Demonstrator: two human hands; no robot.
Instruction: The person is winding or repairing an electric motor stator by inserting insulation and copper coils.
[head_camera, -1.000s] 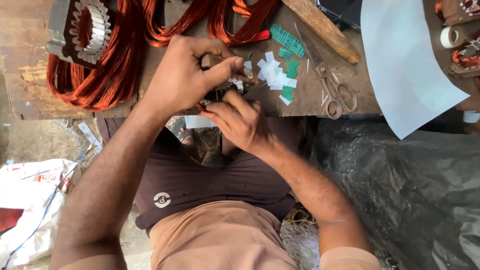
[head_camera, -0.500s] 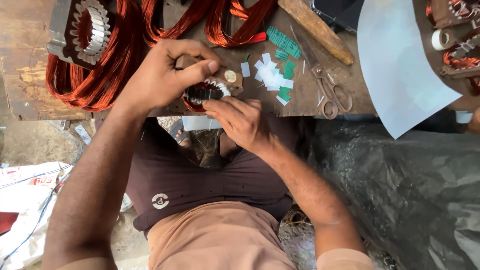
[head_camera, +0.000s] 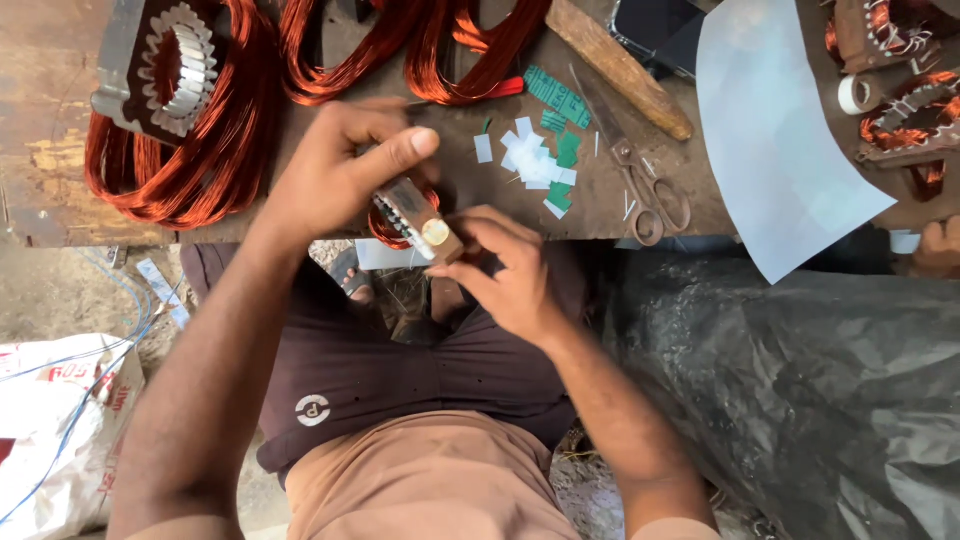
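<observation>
The left hand (head_camera: 335, 180) grips a small motor core (head_camera: 412, 218) at the bench (head_camera: 60, 120) edge, fingers curled, while the right hand (head_camera: 510, 275) pinches what seems its lower end.

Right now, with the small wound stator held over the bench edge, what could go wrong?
The stator sits between the left hand and right hand off the bench, so a slip could drop it. Its thin copper winding might snag. Scissors lie close to the right hand.
</observation>
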